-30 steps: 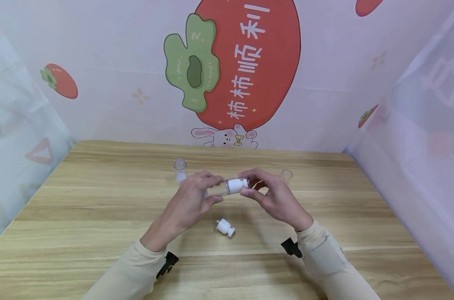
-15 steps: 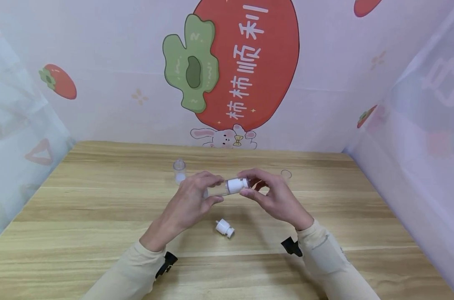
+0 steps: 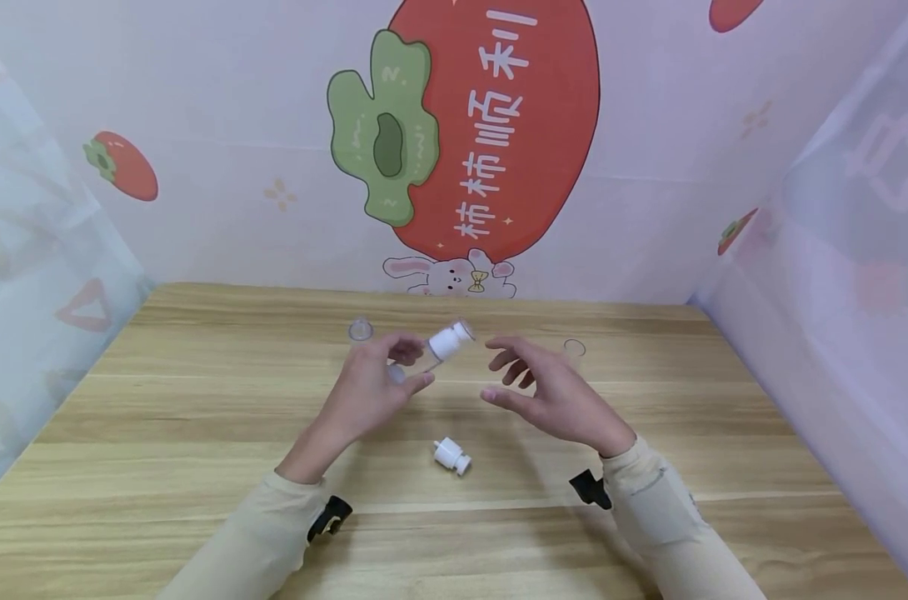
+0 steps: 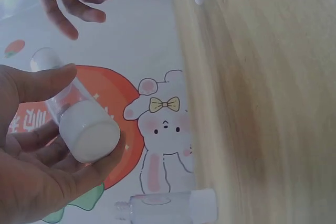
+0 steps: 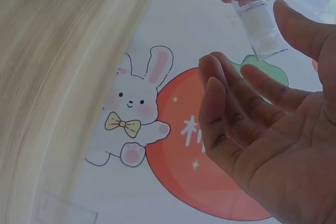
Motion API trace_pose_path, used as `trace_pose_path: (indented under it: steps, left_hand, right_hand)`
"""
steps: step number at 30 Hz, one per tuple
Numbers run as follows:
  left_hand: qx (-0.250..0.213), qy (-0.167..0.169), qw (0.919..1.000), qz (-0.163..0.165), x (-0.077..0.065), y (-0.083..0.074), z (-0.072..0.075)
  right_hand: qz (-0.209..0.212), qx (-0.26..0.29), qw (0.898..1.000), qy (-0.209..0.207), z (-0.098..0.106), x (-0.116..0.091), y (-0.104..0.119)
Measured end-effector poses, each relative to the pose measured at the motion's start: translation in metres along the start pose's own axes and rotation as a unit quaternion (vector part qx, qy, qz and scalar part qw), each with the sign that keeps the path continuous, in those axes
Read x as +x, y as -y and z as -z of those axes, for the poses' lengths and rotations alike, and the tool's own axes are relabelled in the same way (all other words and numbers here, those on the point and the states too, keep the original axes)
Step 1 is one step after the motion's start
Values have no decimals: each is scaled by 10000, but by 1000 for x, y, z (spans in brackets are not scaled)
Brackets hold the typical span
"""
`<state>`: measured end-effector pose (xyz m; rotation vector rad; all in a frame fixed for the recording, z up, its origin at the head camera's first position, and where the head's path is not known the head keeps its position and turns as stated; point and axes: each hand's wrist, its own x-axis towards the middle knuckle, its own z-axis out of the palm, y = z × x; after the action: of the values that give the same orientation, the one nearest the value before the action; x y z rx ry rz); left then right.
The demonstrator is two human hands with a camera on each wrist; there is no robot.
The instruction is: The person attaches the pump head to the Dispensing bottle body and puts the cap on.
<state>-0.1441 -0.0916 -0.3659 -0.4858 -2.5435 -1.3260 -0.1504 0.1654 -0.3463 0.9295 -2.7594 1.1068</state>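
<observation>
My left hand [image 3: 371,379] grips a clear pump bottle [image 3: 448,342] raised above the table and tilted, its white pump end under a clear cap pointing up and right. In the left wrist view the bottle's white base [image 4: 90,132] faces the camera, with thumb and fingers around the body. My right hand [image 3: 547,392] hovers just right of the capped end, fingers spread and bent, holding nothing. In the right wrist view a gap shows between its fingers [image 5: 252,98] and the clear cap [image 5: 262,32]. A loose white pump head [image 3: 451,456] lies on the table between the forearms.
A second clear bottle [image 4: 163,208] without a pump stands behind my left hand, only its neck [image 3: 360,330] showing in the head view. Beyond my right hand stands a loose clear cap [image 3: 574,348]. A printed cloth wall [image 3: 259,233] rises at the wooden table's [image 3: 199,417] back edge.
My right hand has let go of the bottle's capped end and its fingers have opened. The left hand has moved slightly left, tilting the bottle's pump end upward.
</observation>
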Motion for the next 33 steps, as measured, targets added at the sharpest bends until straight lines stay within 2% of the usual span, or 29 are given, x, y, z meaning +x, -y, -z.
trace_pose_path:
  steps: [4,10,18,29,33]
  left_hand:
    - [-363,36,9982,485,0,4,0]
    - [-738,3,9922,1006,2,8,-1]
    - [-1024,-85,9870,1232,11,12,-7]
    - [-1461,47,9711,1887,26,21,-22]
    - [-1474,56,9690,1982,32,24,-27]
  right_hand:
    - [25,-210,9997,157,-1,-1,0]
    - [154,-491,9976,464,-2,-2,1]
    - [179,-562,9945,866,-2,-4,3]
    - [296,-626,9920,1055,1,-5,4]
    - [344,-683,9909,1112,1,-5,6]
